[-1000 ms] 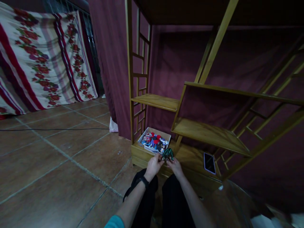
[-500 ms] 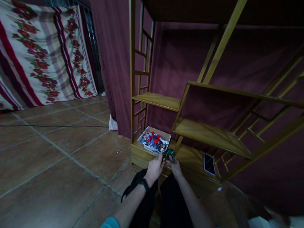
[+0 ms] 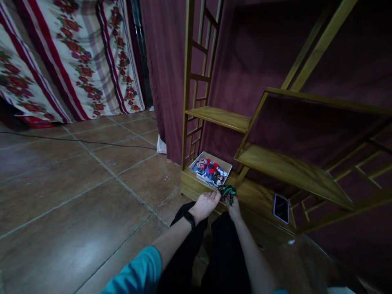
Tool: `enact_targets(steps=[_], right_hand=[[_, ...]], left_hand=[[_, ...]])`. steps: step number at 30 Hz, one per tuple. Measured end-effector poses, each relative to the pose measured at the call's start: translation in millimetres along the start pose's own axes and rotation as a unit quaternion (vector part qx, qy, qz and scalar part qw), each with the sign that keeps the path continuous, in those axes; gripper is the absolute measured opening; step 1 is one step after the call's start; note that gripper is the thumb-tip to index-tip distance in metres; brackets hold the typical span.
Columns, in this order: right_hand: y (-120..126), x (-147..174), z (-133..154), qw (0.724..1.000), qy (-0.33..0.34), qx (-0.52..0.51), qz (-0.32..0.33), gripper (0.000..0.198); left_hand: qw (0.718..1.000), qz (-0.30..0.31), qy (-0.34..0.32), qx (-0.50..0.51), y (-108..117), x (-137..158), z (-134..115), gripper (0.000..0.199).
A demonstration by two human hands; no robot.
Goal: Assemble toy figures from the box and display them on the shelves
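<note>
A shiny dark green and black bunched piece of fabric [image 3: 228,190] is in my hands, just in front of the box on the low shelf. My right hand [image 3: 233,208] grips it from below, fingers closed on its underside. My left hand [image 3: 206,205], with a dark band on the wrist, has its fingers curled together at the fabric's left end; its fingertips are partly hidden. Behind my hands, a shallow open box [image 3: 227,164] contains a jumble of small red, purple, blue, white and black items [image 3: 211,169], too small to name.
The wooden shelf unit [image 3: 260,192] stands before my knees, with stepped boards [image 3: 220,117] above the box. A tablet or phone [image 3: 281,208] lies at the right of the low shelf. A black cable [image 3: 92,141] crosses the tiled floor [image 3: 76,204] at left.
The view has turned, so the shelf and box sit differently in frame. The green fabric is more spread out above my right hand. My left hand's fingers have curled in more.
</note>
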State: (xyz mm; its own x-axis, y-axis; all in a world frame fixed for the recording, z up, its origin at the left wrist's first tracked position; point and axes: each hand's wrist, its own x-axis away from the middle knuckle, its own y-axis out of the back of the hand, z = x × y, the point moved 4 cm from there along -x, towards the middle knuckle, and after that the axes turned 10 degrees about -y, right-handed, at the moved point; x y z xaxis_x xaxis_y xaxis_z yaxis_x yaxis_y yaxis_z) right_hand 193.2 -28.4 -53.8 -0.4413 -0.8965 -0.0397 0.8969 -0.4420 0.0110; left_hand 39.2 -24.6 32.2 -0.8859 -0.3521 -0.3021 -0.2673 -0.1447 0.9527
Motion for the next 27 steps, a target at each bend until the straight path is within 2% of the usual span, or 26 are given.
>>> enact_targets(steps=[3, 8, 14, 21, 27], right_hand=[[-6.8, -2.0, 3.0, 0.999, 0.015, 0.030, 0.016, 0.017], [-9.9, -5.2, 3.8, 0.997, 0.033, 0.077, 0.003, 0.023], [-7.8, -6.4, 7.6, 0.990, 0.057, 0.127, -0.014, 0.019], [-0.1, -11.1, -0.1, 0.992, 0.026, 0.120, -0.030, 0.018], [-3.5, -9.6, 4.3, 0.998, 0.016, 0.054, -0.017, 0.017]], left_hand=[[1.000, -0.008, 0.009, 0.015, -2.5, 5.0, 5.1, 0.037], [0.999, -0.017, 0.014, 0.047, -11.0, 9.2, 15.8, 0.035], [0.999, -0.003, 0.013, 0.051, -19.1, 8.3, 20.7, 0.034], [0.998, 0.009, 0.001, 0.057, -17.1, 7.5, 17.9, 0.036], [0.997, -0.005, -0.004, 0.081, -15.3, 8.1, 14.9, 0.035]])
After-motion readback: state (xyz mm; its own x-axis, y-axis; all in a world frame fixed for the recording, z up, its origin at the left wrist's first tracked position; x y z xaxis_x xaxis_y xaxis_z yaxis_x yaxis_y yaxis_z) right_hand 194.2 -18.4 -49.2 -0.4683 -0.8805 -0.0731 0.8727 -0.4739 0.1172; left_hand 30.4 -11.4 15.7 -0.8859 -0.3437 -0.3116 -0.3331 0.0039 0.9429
